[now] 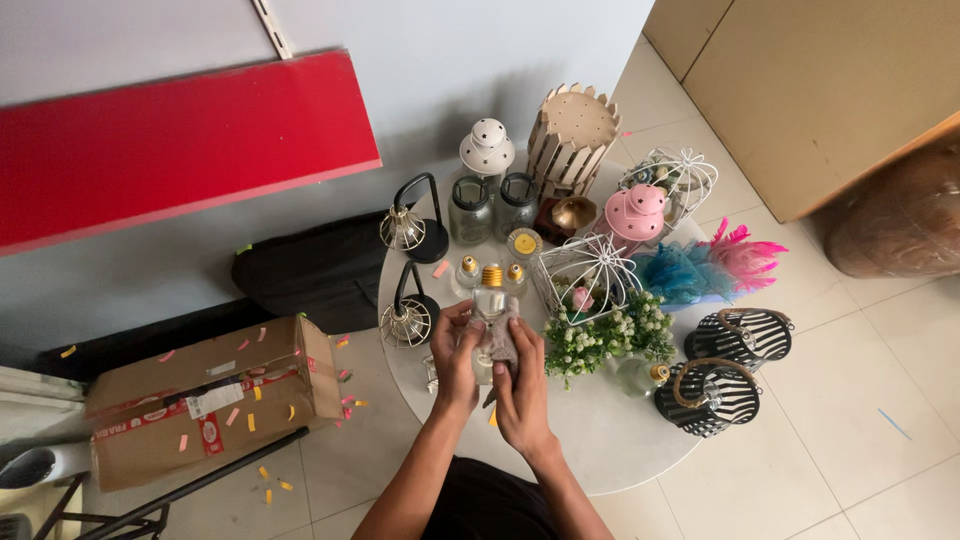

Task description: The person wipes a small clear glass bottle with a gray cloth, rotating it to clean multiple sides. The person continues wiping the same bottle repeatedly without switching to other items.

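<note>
Over the near part of a round white table [600,440], my left hand [455,355] holds a clear glass light bulb [490,300] with a gold screw base pointing away from me. My right hand [520,390] presses a greyish cloth [500,340] against the bulb's glass. Both hands are closed around the bulb and cloth, and much of the glass is hidden by fingers and cloth.
Behind the hands stand small bulbs [467,270], two black wire-cage lamps [408,318], glass jars [470,210], a white lantern [487,150], a wooden picket pot [570,135], white wire cages [585,270], white flowers [600,335], coloured feathers [710,265], striped baskets [710,395]. A cardboard box [200,395] sits on the floor at left.
</note>
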